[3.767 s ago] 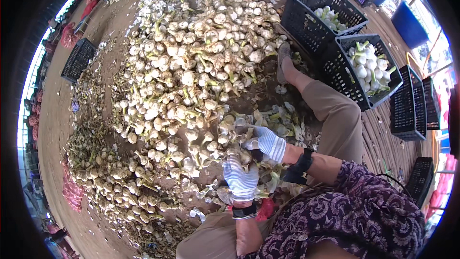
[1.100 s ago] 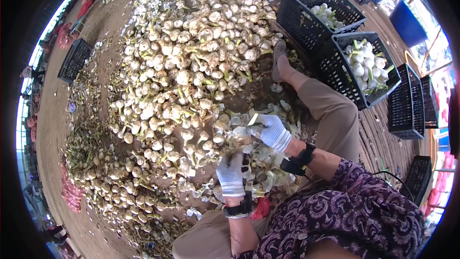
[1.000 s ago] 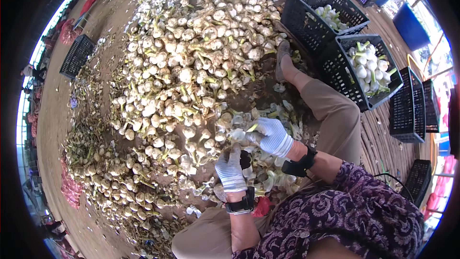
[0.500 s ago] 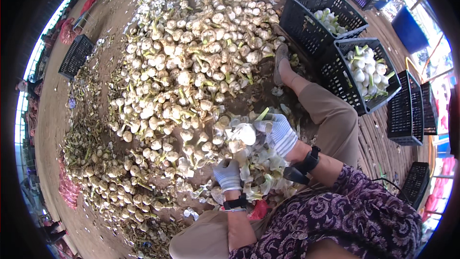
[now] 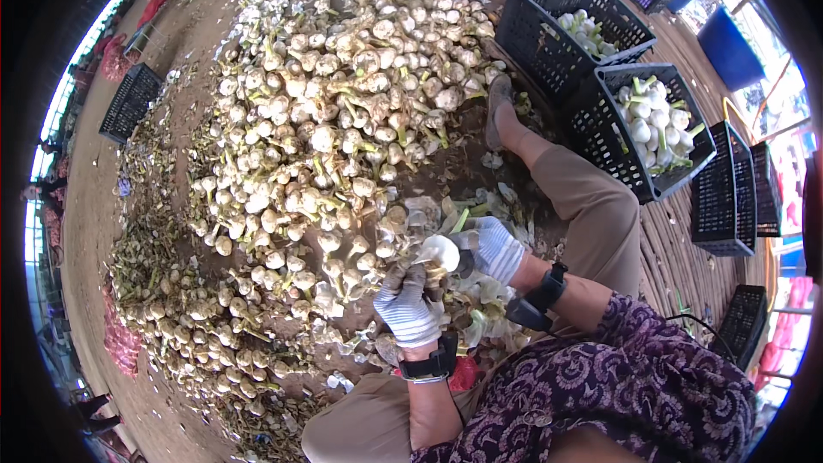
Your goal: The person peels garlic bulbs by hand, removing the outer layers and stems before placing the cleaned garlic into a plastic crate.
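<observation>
White garlic bulb (image 5: 441, 252) resting between hands, above loose papery skins (image 5: 478, 324). Right hand (image 5: 492, 249) gripping it on stem side, green stem (image 5: 461, 220) poking up; left hand (image 5: 406, 298) curling at bulb's lower edge, pinch or mere touch impossible to tell. Bulb probably weighing little, feeling firm, smooth side turning slippery; stem likely offering surest hold, hard squeezing risking bruises. Striped knit gloves (image 5: 410, 322) looking dark-fingered. Garlic heap (image 5: 326, 133) showing dry, knobbly, brown-streaked bulbs; perforated black plastic crate (image 5: 603, 133) holding smoother, whiter ones.

left hand (image 5: 406, 305): back up at garlic bulb (image 5: 441, 252) | bulb: whiter than a second ago
</observation>
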A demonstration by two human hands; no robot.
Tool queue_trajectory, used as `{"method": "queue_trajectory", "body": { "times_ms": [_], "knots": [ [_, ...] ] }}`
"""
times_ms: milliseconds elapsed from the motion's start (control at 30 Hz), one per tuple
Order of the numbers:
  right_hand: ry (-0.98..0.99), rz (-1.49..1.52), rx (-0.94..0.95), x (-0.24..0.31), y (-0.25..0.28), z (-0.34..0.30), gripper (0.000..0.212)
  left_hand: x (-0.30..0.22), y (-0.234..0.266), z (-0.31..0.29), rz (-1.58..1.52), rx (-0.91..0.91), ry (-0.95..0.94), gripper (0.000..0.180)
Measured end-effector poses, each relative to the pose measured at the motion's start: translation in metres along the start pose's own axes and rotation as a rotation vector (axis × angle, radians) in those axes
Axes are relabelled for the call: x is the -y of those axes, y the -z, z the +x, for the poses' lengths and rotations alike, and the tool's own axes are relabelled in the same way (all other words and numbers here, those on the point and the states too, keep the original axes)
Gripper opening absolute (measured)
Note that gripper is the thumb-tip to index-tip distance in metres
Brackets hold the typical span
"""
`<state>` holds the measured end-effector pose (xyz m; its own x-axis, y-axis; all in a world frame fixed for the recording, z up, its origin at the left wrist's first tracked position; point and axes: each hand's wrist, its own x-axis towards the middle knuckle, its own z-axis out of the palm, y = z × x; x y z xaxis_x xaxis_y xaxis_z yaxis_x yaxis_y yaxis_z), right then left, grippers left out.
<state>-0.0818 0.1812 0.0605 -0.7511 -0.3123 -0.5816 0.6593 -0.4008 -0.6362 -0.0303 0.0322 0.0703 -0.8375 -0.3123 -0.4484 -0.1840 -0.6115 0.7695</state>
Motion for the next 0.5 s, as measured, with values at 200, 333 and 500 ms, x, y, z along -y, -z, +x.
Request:
{"method": "queue_trajectory", "body": {
  "times_ms": [200,333,500],
  "knots": [
    [-0.116,0.245,-0.217,-0.018,0.049,0.052,0.017,-0.005,-0.001,-0.024,0.113,0.446,0.034,0.015],
    [0.178,0.418,-0.172,0.056,0.067,0.057,0.017,0.002,0.002,-0.023,0.682,0.623,0.113,0.019],
    [0.796,0.621,0.149,0.195,0.153,0.056,0.02,0.037,0.017,-0.015,1.102,0.844,-0.259,0.023]
  ]
}}
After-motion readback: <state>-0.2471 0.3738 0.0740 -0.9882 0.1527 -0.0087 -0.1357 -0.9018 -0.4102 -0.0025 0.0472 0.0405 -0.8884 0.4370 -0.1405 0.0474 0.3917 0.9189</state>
